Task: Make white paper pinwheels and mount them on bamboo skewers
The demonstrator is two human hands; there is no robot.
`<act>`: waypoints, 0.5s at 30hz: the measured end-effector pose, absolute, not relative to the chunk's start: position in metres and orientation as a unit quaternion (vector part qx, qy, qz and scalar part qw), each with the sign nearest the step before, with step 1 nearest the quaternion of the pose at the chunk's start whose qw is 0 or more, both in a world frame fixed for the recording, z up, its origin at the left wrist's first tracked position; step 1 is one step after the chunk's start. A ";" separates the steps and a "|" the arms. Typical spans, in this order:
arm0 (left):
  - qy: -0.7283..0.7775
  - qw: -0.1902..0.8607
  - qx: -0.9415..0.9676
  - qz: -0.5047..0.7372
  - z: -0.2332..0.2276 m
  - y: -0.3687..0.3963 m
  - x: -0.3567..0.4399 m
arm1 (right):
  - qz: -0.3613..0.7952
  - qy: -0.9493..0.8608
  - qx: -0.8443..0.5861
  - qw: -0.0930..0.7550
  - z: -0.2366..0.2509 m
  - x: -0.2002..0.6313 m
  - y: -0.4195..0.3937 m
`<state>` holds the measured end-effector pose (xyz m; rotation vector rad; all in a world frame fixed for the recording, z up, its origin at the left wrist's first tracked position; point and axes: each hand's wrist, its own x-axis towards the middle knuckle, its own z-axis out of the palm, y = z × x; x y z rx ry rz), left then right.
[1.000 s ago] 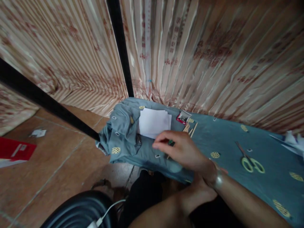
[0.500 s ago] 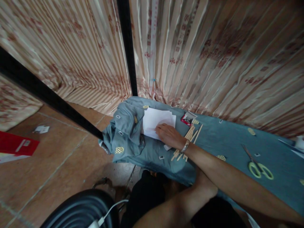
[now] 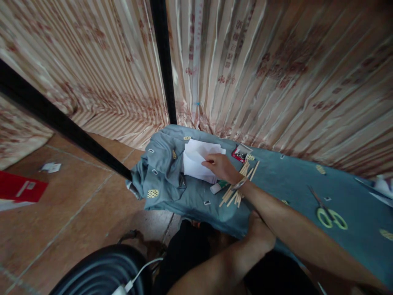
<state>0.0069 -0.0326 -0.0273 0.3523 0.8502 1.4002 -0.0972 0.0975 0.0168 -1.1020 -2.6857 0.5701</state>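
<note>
My right hand [image 3: 219,167] is closed in a pinch at the near right part of a small stack of white paper [image 3: 192,167]. A sheet of paper [image 3: 196,155] rises slightly at my fingertips. A silver bracelet circles that wrist. Just below the hand lies a white-capped green tube [image 3: 216,187], partly covered by it. Several thin wooden sticks [image 3: 229,196] lie loosely beneath my right wrist. My left hand [image 3: 260,229] is bent at the underside of my right forearm, crossing it; its fingers are hidden.
A small red box [image 3: 238,154] with dark bits sits behind the sticks. Green-handled scissors [image 3: 328,215] lie to the right on the blue cloth [image 3: 285,180]. Black poles [image 3: 166,61] stand before a striped curtain [image 3: 233,82]. A black ribbed round seat [image 3: 104,272] is at lower left.
My right hand has lifted a little and turned, with the fingers now pinching a raised sheet. The white-capped tube shows more. The whole view has shifted slightly.
</note>
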 end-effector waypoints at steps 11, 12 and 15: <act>0.406 0.690 0.286 0.526 -0.027 -0.030 -0.009 | 0.678 -0.426 -0.403 0.443 0.051 -0.001 0.078; 0.412 0.683 0.287 0.530 -0.025 -0.030 -0.011 | 0.678 -0.408 -0.407 0.457 0.051 0.011 0.072; 0.443 0.666 0.286 0.527 -0.022 -0.030 -0.014 | 0.641 -0.385 -0.427 0.509 0.047 0.046 0.055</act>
